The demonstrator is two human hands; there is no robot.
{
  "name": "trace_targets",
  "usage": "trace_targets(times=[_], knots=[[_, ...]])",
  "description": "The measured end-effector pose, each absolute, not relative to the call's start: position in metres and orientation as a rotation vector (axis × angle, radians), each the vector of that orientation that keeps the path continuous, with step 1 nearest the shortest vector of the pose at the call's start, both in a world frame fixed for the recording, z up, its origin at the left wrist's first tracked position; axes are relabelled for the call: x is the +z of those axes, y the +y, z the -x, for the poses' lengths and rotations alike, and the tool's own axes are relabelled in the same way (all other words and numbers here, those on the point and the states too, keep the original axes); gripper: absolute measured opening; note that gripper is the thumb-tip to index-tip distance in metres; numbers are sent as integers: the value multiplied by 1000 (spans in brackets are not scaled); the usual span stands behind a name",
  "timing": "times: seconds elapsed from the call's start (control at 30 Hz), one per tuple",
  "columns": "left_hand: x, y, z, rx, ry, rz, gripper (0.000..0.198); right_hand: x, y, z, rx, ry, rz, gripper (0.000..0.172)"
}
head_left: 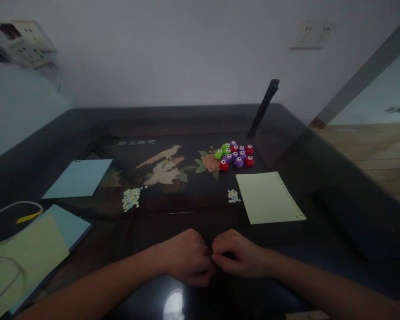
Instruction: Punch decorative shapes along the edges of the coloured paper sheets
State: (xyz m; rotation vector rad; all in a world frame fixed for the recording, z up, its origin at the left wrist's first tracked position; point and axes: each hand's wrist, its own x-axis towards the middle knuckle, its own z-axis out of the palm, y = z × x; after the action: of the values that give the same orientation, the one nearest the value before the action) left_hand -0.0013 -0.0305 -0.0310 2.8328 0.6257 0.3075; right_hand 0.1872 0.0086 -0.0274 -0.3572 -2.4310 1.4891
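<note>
My left hand (190, 258) and my right hand (238, 254) meet above the near part of the dark table, their curled fingers touching. Both are closed; whatever they may hold is hidden, and a ring shows on the right one. Just beyond lie two small heaps of tiny pale yellow and blue pieces, a larger heap (131, 199) on the left and a smaller heap (233, 196) on the right. A pale yellow loose-leaf sheet (270, 198) with holes along one edge lies beside the smaller heap. Farther back stand several small red, purple and green eye-like toys (239, 162).
On the left lie a light blue sheet (78, 178) and a stack of blue and yellow paper (30, 253), with a white cable (23, 202) across it. A black upright bar (264, 106) rises at the back right. The dark table (173, 122) meets a white wall with sockets.
</note>
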Motion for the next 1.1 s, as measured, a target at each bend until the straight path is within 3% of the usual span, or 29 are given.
trace_targets(times=[1.1], knots=[[-29,-29,1,310,631,-2798,16,-25,8,-188,1488,-2493,310,26]])
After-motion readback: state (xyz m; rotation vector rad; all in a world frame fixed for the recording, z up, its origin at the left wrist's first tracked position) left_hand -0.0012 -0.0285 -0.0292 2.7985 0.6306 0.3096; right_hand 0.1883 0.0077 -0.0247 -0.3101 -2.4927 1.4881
